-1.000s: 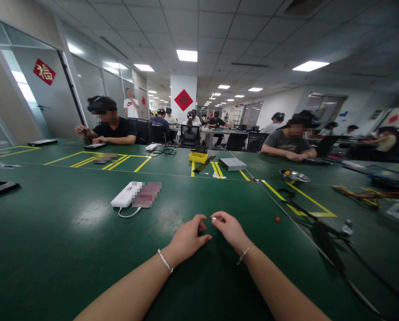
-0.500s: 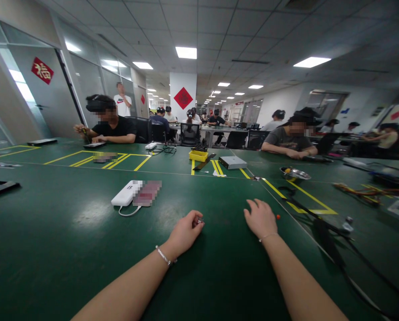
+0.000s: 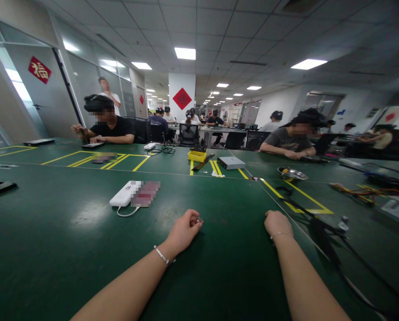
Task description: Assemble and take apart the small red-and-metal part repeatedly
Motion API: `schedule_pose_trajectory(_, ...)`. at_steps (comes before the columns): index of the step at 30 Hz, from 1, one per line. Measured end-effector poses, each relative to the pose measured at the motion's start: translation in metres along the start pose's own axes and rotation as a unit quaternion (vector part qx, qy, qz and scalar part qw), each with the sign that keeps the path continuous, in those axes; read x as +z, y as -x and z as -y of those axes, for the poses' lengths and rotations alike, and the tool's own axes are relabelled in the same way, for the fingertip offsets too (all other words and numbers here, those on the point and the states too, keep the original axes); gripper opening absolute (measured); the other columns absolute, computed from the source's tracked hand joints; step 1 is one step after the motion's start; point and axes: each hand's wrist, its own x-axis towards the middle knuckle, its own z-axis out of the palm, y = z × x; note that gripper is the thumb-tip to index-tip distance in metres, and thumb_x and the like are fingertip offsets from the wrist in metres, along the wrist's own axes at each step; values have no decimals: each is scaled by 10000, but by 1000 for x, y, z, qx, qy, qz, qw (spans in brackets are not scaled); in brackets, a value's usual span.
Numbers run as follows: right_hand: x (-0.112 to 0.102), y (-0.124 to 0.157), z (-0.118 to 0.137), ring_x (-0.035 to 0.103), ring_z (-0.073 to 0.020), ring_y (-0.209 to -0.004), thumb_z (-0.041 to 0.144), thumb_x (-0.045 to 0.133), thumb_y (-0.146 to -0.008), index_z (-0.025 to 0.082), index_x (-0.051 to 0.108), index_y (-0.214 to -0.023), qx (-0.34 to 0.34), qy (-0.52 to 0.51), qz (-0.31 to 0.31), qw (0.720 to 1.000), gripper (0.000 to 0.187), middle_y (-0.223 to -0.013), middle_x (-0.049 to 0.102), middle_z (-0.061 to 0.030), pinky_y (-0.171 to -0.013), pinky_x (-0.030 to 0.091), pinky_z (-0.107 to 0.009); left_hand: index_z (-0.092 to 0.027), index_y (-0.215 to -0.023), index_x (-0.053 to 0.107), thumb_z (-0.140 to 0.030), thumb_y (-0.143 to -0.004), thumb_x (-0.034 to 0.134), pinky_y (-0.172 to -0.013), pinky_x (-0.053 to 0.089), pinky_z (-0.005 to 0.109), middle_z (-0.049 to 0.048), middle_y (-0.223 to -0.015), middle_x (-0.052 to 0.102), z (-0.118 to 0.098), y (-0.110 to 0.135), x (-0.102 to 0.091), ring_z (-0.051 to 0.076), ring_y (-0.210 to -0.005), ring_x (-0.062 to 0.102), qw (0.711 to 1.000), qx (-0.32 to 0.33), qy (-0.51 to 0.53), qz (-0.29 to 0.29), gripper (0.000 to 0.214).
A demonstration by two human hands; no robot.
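My left hand (image 3: 183,231) rests on the green table (image 3: 219,276) with thumb and fingers pinched around a small, shiny, silvery piece (image 3: 199,220); its exact kind is too small to make out. To the right, my right hand (image 3: 278,224) is down on the table with its fingers curled under. Whatever lies beneath or inside those fingers is hidden, and the small orange ball seen there earlier is out of sight. Left of my left hand lies a white power bank (image 3: 125,193), cabled to a phone (image 3: 146,194).
A black strap with cables (image 3: 322,232) runs along the right side. Farther back are a metal bowl (image 3: 293,174), a grey box (image 3: 231,162) and a yellow bin (image 3: 197,156). Two people (image 3: 107,125) sit across the table. A black frame (image 3: 0,188) lies far left.
My right hand has moved right, over where the orange ball lay, and its spread fingers have curled down. My left hand keeps its pinch. The view has shifted slightly.
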Motion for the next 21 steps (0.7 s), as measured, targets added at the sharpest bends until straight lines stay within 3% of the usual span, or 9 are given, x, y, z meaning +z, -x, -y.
schedule_pose_trajectory(4, -9, 9, 18, 572, -200, -788, 185, 437, -699, 197, 628, -851, -26, -124, 13, 992, 245, -913, 619, -84, -692, 429, -321, -182, -937, 451, -242, -755, 460, -690, 446, 258, 20, -834, 628, 2, -1, 0, 134, -773, 592, 1000, -3, 7, 0, 192)
schedule_pose_trajectory(6, -11, 20, 38, 572, -172, -741, 259, 484, -699, 206, 620, -845, -74, -261, 41, 961, 206, -854, 628, -51, -675, 433, -300, -181, -953, 453, -232, -758, 461, -708, 448, 266, 27, -858, 633, 3, -2, 0, 139, -804, 592, 1000, -4, 9, 4, 202)
schedule_pose_trajectory(8, -10, 35, 63, 569, -149, -708, 304, 522, -694, 189, 608, -845, -112, -426, 103, 892, 209, -799, 628, -42, -666, 436, -287, -181, -978, 452, -217, -761, 461, -734, 447, 271, 38, -905, 632, 4, -2, 1, 143, -846, 585, 1000, -4, 17, 10, 220)
schedule_pose_trajectory(10, -8, 53, 88, 573, -135, -704, 316, 559, -684, 173, 593, -834, -125, -565, 195, 792, 210, -790, 626, -49, -676, 439, -284, -183, -1004, 450, -197, -766, 452, -763, 441, 276, 49, -955, 624, 6, -3, 2, 143, -876, 577, 1000, 1, 24, 11, 239)
schedule_pose_trajectory(12, -4, 70, 108, 582, -130, -725, 306, 598, -665, 168, 580, -820, -118, -642, 276, 706, 208, -819, 628, -59, -697, 438, -286, -186, -1018, 450, -175, -770, 431, -778, 436, 280, 51, -979, 616, 8, -4, 2, 137, -866, 575, 1000, 11, 25, 4, 249)
schedule_pose_trajectory(13, -2, 77, 116, 585, -130, -741, 293, 614, -655, 165, 577, -817, -116, -662, 302, 676, 210, -839, 629, -65, -706, 436, -286, -188, -1019, 451, -164, -770, 419, -777, 437, 281, 49, -981, 613, 8, -4, 2, 133, -844, 578, 1000, 17, 23, 0, 252)
schedule_pose_trajectory(17, 5, 90, 128, 586, -125, -738, 224, 667, -606, 147, 587, -821, -118, -709, 336, 609, 242, -852, 632, -66, -691, 428, -271, -194, -993, 454, -130, -760, 386, -745, 445, 283, 36, -971, 605, 8, -5, 2, 119, -753, 578, 999, 29, 13, -12, 251)
schedule_pose_trajectory(21, 12, 90, 129, 562, -101, -661, 257, 642, -641, 139, 595, -853, -107, -741, 349, 564, 247, -746, 617, -37, -634, 420, -250, -192, -952, 454, -122, -760, 376, -731, 443, 271, 30, -953, 601, 7, -4, 2, 112, -741, 574, 999, 30, 17, -4, 219)
